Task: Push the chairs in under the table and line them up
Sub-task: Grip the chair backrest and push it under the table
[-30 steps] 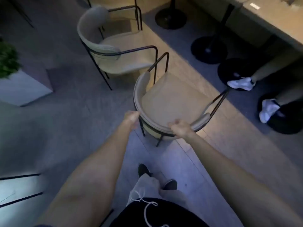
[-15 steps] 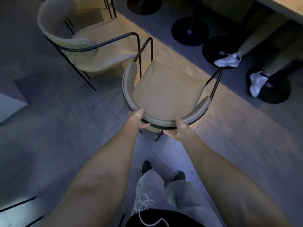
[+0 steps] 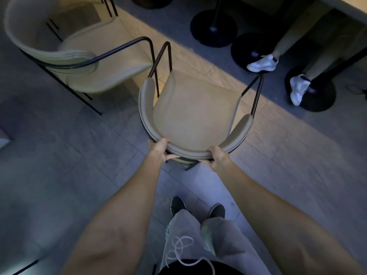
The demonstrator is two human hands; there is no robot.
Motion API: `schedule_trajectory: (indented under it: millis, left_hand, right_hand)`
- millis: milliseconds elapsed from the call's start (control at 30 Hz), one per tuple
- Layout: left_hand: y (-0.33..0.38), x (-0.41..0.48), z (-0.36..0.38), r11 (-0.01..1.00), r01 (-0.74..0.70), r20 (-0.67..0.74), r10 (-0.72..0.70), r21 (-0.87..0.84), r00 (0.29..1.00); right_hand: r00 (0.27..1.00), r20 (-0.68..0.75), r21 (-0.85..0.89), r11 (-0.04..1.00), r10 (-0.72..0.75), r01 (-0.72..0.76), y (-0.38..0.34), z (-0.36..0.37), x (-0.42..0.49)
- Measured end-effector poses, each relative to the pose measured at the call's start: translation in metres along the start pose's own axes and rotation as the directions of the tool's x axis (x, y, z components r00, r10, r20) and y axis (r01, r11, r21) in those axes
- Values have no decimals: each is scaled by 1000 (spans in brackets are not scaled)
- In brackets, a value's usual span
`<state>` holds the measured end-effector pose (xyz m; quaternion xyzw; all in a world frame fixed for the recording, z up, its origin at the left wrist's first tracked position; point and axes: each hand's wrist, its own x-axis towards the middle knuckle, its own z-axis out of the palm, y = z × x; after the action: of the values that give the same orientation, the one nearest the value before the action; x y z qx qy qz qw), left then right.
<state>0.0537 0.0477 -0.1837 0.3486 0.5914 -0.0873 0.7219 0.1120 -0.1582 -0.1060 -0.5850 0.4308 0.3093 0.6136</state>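
- Chair (image 3: 195,114): on floor, short of the far tabletop (image 3: 341,4).
- Left hand (image 3: 158,148), right hand (image 3: 218,157): both clasping curved backrest rim.
- Likely light, stiff frame; backrest gives best hold.

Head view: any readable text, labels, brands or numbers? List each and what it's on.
None readable.
Held chair: plain tan seat and backrest, no label showing.
Second chair: no markings visible.
White sneakers: any logo is too blurred to read.
Table edge: no text visible.
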Motion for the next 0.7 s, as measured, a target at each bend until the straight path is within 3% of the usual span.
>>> schedule_trajectory:
  millis: [367,700]
  left_hand:
    - [20,28,43,994,-17,22,19,-106,1000]
    - [111,-11,144,993,26,29,-23,-113,999]
  right_hand:
    - [1000,-13,14,1000,-26,26,-72,15,19]
    - [999,32,-15,1000,-19,20,-178,44,75]
